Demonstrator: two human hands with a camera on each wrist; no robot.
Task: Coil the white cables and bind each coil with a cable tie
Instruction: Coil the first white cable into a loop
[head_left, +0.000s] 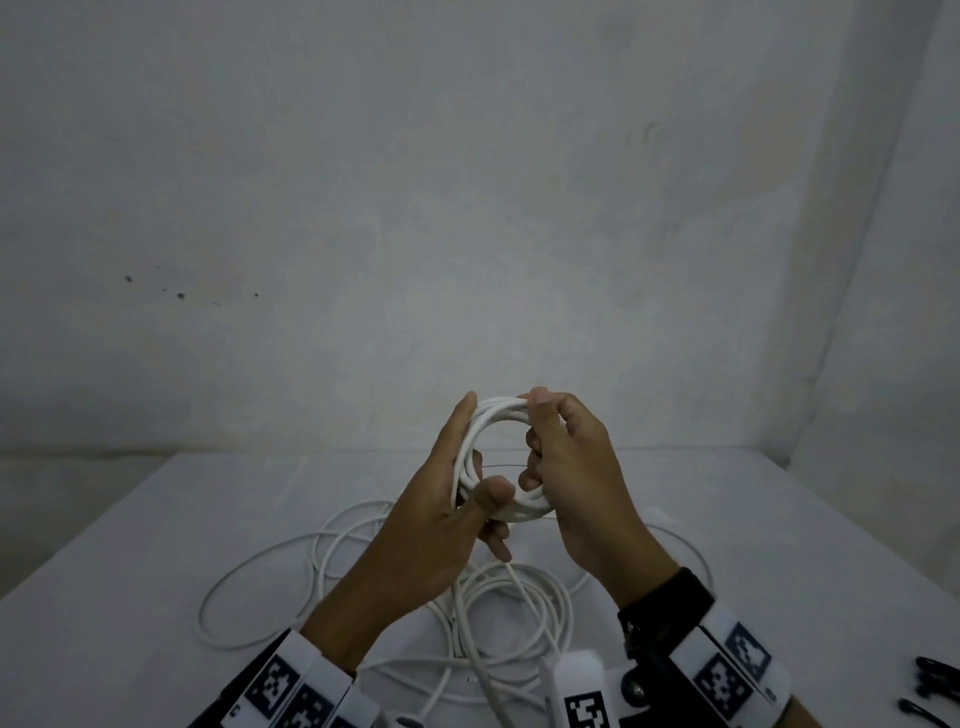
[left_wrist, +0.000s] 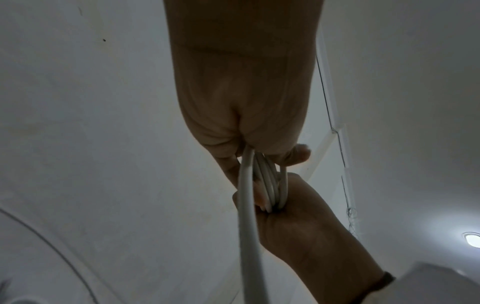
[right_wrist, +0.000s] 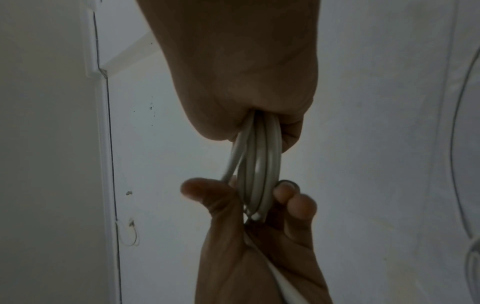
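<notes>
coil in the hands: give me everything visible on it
The coil is smooth, round white cable wound into several stacked loops forming a compact ring, held up above the table with its opening facing the head camera. The left hand grips its left and lower side, thumb over the bottom strands; the right hand pinches the top and right side. No tie shows on it. A loose strand trails down to the unwound cable below.

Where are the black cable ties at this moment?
In the head view, the black cable ties lie on the table at the bottom right corner, just right of the right hand's wrist.
</notes>
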